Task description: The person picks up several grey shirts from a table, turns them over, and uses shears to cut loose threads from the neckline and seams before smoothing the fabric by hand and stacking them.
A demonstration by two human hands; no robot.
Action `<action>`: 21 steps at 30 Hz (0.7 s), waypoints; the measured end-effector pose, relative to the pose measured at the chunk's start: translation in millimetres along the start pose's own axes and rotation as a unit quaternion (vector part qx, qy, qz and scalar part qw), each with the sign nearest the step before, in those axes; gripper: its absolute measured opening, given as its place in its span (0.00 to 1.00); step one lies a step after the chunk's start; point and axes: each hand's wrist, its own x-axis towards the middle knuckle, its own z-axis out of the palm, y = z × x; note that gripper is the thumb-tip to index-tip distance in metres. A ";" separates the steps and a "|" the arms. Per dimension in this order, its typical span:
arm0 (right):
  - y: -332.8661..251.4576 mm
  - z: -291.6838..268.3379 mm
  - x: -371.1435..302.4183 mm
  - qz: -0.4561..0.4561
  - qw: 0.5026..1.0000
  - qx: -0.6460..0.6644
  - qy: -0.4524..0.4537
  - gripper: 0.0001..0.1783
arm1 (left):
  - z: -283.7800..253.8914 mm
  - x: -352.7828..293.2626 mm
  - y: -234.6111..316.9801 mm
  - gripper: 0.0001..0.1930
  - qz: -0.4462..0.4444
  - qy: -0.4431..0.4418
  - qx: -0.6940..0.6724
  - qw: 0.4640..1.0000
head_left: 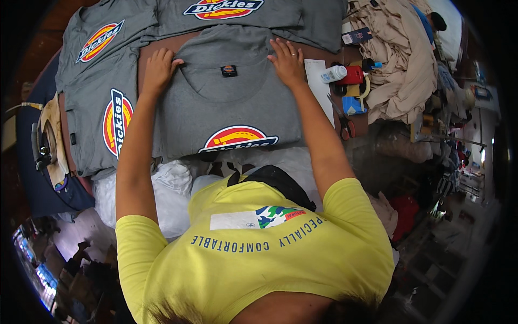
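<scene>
A grey T-shirt (226, 116) lies spread on the brown table in front of me, its neckline toward the far side. It has a small dark neck label and a red, yellow and blue chest print at the near edge. My left hand (159, 71) rests at the shirt's left shoulder, fingers stretched out and thumb touching the fabric. At the right shoulder, my right hand (288, 62) lies with spread fingers on the cloth, a ring on one finger. Neither hand holds anything visible.
More grey printed T-shirts (89, 75) cover the left and far sides. Right of the shirt are a paper sheet (319, 86), scissors (345, 125), a white bottle (333, 74) and a tape roll (366, 86). Beige cloth (399, 59) is heaped beyond. An iron (42, 146) stands at far left.
</scene>
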 end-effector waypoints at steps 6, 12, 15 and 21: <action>9.2 4.4 14.9 -0.052 0.997 0.057 0.031 0.23 | -2.5 13.9 -11.0 0.28 -0.109 -0.030 -0.066 0.991; 12.9 1.3 26.5 -0.034 0.993 0.110 0.009 0.19 | 8.7 23.6 -31.5 0.26 -0.071 -0.071 -0.187 0.977; 10.8 -5.4 36.7 -0.021 0.991 0.133 -0.027 0.17 | 27.7 18.2 -72.6 0.19 -0.049 -0.208 -0.399 0.892; 7.1 -3.4 36.8 0.031 0.990 0.132 -0.035 0.15 | -3.3 7.1 -55.4 0.14 -0.124 -0.142 -0.560 0.807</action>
